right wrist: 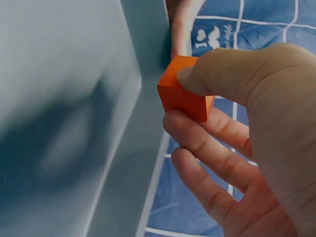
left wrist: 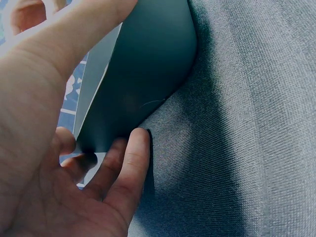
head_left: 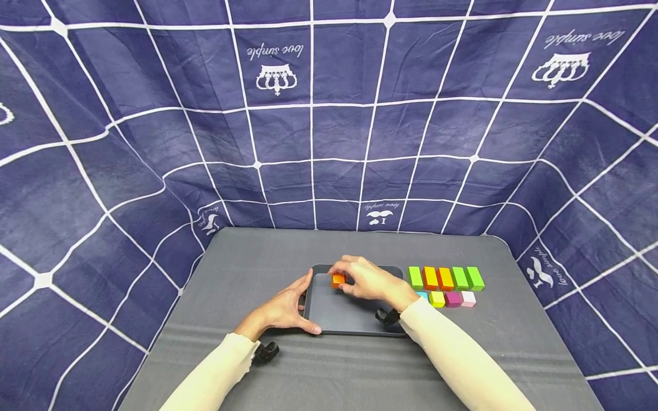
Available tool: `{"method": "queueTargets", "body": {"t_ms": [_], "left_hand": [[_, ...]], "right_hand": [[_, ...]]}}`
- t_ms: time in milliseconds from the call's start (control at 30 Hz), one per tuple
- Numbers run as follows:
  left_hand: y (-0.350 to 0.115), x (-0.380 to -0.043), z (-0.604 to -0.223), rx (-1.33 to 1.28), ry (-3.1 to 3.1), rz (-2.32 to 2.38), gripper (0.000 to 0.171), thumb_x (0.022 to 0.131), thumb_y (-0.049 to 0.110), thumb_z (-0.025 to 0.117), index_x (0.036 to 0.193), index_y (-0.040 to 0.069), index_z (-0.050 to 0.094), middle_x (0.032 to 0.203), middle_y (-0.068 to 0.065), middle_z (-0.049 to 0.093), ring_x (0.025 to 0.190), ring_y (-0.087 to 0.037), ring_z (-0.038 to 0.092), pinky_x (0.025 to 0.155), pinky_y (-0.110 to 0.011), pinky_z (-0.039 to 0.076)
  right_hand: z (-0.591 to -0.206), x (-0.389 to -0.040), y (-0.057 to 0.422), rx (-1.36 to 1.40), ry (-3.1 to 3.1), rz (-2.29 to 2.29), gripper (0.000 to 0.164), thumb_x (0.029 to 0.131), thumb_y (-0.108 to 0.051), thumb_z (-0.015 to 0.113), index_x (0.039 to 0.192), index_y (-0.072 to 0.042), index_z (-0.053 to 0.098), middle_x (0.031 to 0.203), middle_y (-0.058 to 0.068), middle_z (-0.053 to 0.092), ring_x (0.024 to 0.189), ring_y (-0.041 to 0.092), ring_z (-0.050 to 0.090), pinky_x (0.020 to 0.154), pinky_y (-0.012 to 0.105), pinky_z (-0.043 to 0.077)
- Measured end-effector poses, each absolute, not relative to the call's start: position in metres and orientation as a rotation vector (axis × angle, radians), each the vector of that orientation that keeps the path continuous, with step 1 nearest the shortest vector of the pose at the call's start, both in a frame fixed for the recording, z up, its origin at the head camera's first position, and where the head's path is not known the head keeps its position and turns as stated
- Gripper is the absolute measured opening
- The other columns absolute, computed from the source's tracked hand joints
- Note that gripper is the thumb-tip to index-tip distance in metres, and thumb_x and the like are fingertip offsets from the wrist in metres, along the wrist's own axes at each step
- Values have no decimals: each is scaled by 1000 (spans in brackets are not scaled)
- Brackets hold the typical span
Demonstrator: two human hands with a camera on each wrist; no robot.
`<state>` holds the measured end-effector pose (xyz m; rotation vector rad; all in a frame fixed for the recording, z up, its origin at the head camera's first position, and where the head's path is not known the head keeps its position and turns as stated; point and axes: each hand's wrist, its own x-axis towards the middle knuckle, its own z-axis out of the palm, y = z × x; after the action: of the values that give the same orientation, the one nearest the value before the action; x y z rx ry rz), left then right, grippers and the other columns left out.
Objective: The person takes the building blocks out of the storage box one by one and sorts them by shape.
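A shallow dark grey tray (head_left: 339, 317) lies on the grey cloth. My left hand (head_left: 284, 308) holds its left end, with the thumb at the near left corner and the other fingers spread along the left side. In the left wrist view, fingertips (left wrist: 140, 138) rest against the tray's outer wall (left wrist: 143, 54). Over the tray's far left part, my right hand (head_left: 366, 279) pinches an orange block (head_left: 337, 281) between thumb and fingers. The right wrist view shows this orange block (right wrist: 182, 96) held above the tray's rim, near the inner wall.
Right of the tray, a back row holds green blocks (head_left: 475, 278) and orange blocks (head_left: 445, 278). Before it sit a blue block (head_left: 422, 295), partly hidden, a yellow block (head_left: 437, 299), a purple block (head_left: 453, 299) and a pink block (head_left: 468, 298). Blue gridded cloth (head_left: 339, 131) hangs behind.
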<state>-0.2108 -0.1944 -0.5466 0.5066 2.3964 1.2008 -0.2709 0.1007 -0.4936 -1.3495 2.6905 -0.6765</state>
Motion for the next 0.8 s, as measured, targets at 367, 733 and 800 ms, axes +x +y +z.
{"method": "queueTargets", "body": {"t_ms": [367,733,800], "left_hand": [[-192,-210,-545,508,2405,1198,157,76,29,114,188,5,5,195,-27,13,135,-39,78,116,-48,67],[-194,-210,-546,523,2408,1201,157,77,29,113,188,6,4,195,-27,13,132,-39,80,116,-49,68],[-193,-210,-546,518,2405,1207,157,77,29,113,188,6,4,195,-27,13,133,-39,79,116,-49,67]], "right_hand": [[-482,-263,139,-1300,2741,-713,39,105,-8,85,143,-11,79,123,4,76,104,26,78,93,36,72],[-477,-257,174,-1201,2828,-698,43,103,-6,86,144,-12,77,127,3,78,108,22,78,96,39,73],[-477,-257,179,-1190,2847,-699,43,102,-5,87,144,-12,77,127,3,78,108,23,77,94,39,71]]}}
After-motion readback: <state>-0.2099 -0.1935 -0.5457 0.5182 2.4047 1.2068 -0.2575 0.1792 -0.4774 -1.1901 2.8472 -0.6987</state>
